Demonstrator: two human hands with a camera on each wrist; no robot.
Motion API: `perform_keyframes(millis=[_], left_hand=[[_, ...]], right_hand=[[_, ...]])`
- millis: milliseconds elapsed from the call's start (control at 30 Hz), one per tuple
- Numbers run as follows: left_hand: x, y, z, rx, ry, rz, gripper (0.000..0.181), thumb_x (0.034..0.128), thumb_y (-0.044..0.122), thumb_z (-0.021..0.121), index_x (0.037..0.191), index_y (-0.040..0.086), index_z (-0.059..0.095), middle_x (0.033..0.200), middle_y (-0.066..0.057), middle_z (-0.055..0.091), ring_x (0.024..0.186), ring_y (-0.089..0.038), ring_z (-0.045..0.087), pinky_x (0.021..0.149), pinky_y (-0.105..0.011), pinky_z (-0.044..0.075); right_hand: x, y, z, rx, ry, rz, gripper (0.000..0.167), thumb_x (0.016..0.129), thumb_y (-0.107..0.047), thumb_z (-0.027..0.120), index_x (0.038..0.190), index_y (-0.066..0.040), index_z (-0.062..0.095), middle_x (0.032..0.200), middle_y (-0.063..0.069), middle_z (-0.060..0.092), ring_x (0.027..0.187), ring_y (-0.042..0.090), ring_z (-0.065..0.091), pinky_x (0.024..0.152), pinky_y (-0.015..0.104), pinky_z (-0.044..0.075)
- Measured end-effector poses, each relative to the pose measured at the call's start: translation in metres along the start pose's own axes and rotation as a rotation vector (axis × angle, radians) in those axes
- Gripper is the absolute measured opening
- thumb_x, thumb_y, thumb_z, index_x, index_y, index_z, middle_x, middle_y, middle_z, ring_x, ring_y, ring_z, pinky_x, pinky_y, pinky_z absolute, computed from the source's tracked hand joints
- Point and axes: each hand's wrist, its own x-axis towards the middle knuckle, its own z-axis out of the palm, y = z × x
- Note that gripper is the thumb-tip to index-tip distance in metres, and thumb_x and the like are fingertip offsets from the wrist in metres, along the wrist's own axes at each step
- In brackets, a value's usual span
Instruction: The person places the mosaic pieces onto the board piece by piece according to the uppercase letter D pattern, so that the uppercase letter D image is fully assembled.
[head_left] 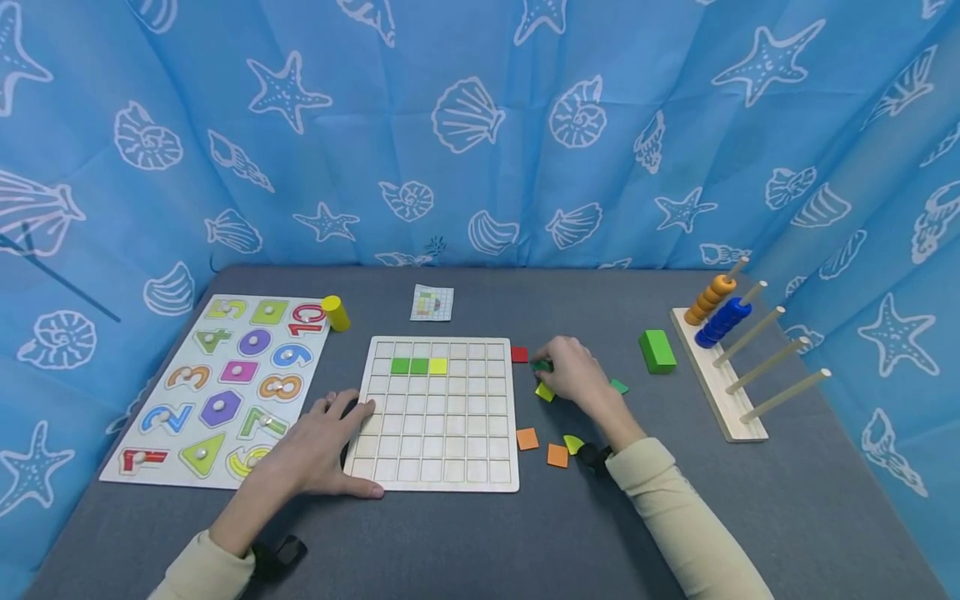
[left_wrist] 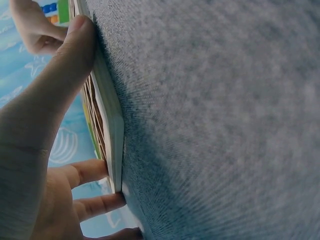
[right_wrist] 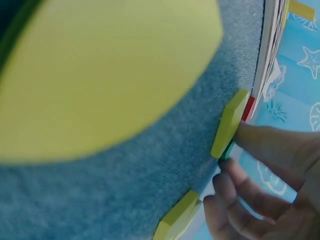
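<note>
A white wooden grid board (head_left: 435, 492) lies on the table with two green squares (head_left: 409, 366) and a yellow square (head_left: 438, 366) in an upper row. My left hand (head_left: 322, 446) rests at its near left corner, thumb along the front edge and fairly straight fingers against the left side. Right of the board, my right hand (head_left: 576, 371) pinches a small dark green piece (head_left: 542, 365) between thumb and fingertips; its shape is mostly hidden. A yellow piece (head_left: 545, 392) lies just below these fingers, and a red square (head_left: 519, 355) is beside them.
Orange squares (head_left: 527, 438), a yellow-green curved piece (head_left: 573, 444) and a green piece (head_left: 618, 387) lie loose. A green block (head_left: 657, 352) and peg stand (head_left: 738, 429) are at right. At left are a number puzzle (head_left: 172, 383) and yellow cylinder (head_left: 335, 313); a pattern card (head_left: 432, 303) lies behind.
</note>
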Motion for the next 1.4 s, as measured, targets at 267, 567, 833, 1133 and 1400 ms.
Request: perform_keyframes(millis=[267,567,833,1133,1400], left_hand=[[0.0,0.0003,-0.0008,0.008,0.004,0.0,0.12,0.0616,0.086,0.075,0.151,0.01,0.048,0.153,-0.023,0.044,0.137,-0.058,0.044,0.102,-0.069,0.046],[-0.0001,0.0002,-0.0009,0.006,0.001,-0.002,0.12,0.0615,0.086,0.075,0.151,0.011,0.048,0.153,-0.023,0.044,0.137,-0.057,0.044,0.102,-0.069,0.046],[-0.0007,0.0004,-0.0015,-0.002,0.0,-0.001,0.12,0.0615,0.085,0.075,0.151,0.01,0.048,0.153,-0.024,0.044,0.137,-0.058,0.044,0.102,-0.069,0.046],[-0.0012,-0.0009,0.0002,0.0,0.032,0.02,0.118,0.0613,0.083,0.078,0.149,0.008,0.05,0.152,-0.025,0.046,0.135,-0.057,0.046,0.101,-0.069,0.047],[-0.0011,-0.0005,0.0003,-0.002,0.024,0.016,0.119,0.0615,0.084,0.077,0.149,0.009,0.049,0.152,-0.024,0.045,0.136,-0.056,0.046,0.101,-0.068,0.047]], right_hand=[[-0.0021,-0.0013,-0.0018,0.054,-0.108,-0.096,0.044,0.083,0.019,0.055,0.117,-0.001,0.076,0.124,0.02,0.07,0.083,0.024,0.053,0.056,0.026,0.035],[-0.0044,-0.0015,-0.0042,-0.004,-0.092,-0.164,0.03,0.085,-0.001,0.076,0.115,-0.004,0.078,0.111,0.014,0.07,0.092,0.024,0.056,0.071,0.032,0.047],[-0.0059,-0.0026,-0.0035,-0.005,-0.057,-0.079,0.028,0.087,-0.014,0.081,0.112,-0.002,0.078,0.115,0.017,0.074,0.102,0.029,0.069,0.085,0.045,0.059],[-0.0037,-0.0051,0.0006,0.002,-0.081,-0.117,0.031,0.086,-0.005,0.079,0.117,-0.002,0.076,0.108,0.013,0.074,0.089,0.021,0.063,0.077,0.037,0.056],[-0.0046,-0.009,0.0052,0.006,-0.035,-0.033,0.03,0.086,-0.017,0.083,0.11,-0.001,0.079,0.072,0.006,0.063,0.059,0.013,0.047,0.055,0.024,0.034]])
